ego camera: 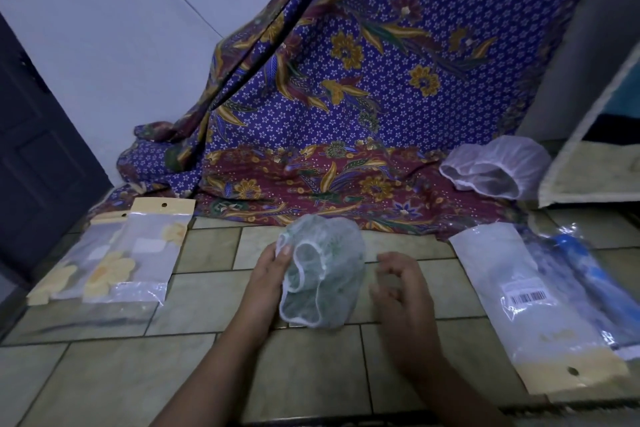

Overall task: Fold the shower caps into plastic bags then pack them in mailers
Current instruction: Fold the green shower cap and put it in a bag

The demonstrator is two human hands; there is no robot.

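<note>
At lower centre of the frame, the left hand (273,265) pinches the shower cap (323,276) at the upper left of its rim, thumb on the front, fingers tucked behind the film. The cap hangs from that pinch just above the tiled floor (194,295), opening facing the camera, white elastic hem (304,279) looped and crumpled.

The right hand (398,288) sits just right of the cap, fingers loosely curled and gripping nothing. It is blurred, so I can't tell whether the fingertips touch the film.

Handling, as a judgement:
- Very light thin plastic, limp, with no shape of its own.
- Likely slippery and springy, so folds will want to pop open and air needs pressing out.
- Not fragile, though the film could snag or stretch.
- Best hold is the elastic hem, the only firm part: one hand on each side, pull flat, then fold.

Further out:
- Flower-print bags (138,253) lie at middle left on the floor.
- Clear bags (540,305) with a barcode label are stacked at lower right, a blue item (581,270) beside them.
- A second cap (495,166), white, sits at upper right, well apart.
- Patterned cloth (346,97) drapes behind, and a dark door (34,149) is at far left.
- There is no mailer I can identify.
</note>
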